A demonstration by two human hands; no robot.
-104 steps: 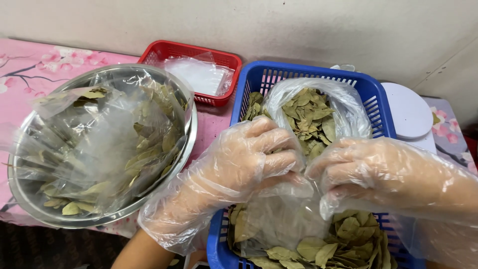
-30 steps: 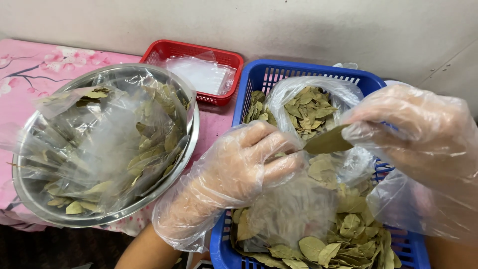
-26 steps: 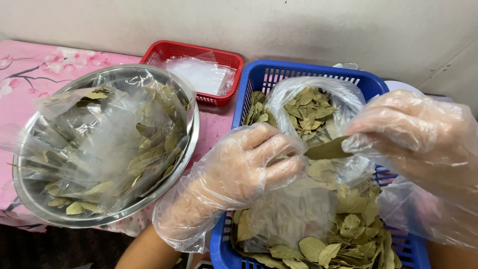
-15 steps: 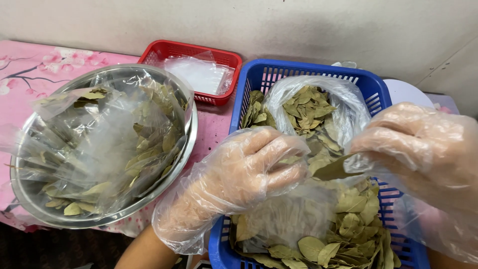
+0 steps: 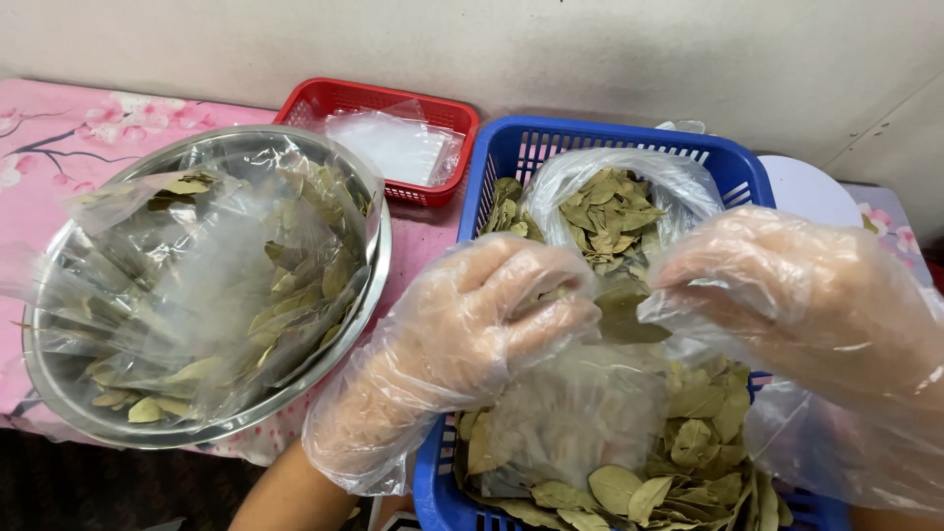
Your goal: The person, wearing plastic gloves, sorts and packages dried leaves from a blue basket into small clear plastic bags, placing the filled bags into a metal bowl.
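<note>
Both my hands wear loose clear plastic gloves and hover over a blue basket (image 5: 497, 157) full of dried green leaves. My left hand (image 5: 482, 324) grips the mouth of a small clear bag (image 5: 575, 423) partly filled with leaves. My right hand (image 5: 787, 295) pinches a dried leaf (image 5: 621, 313) at the bag's opening, right beside my left fingers. A larger open clear bag of leaves (image 5: 610, 206) sits at the back of the basket.
A steel bowl (image 5: 379, 246) at the left holds several filled clear bags of leaves. A red basket (image 5: 344, 98) with empty clear bags stands behind. A white round object (image 5: 806, 192) lies at the right. The table has a pink floral cloth (image 5: 59, 128).
My right hand rose to the big bag, took a leaf, and has come back down to the small bag's mouth. My left hand kept holding the bag.
</note>
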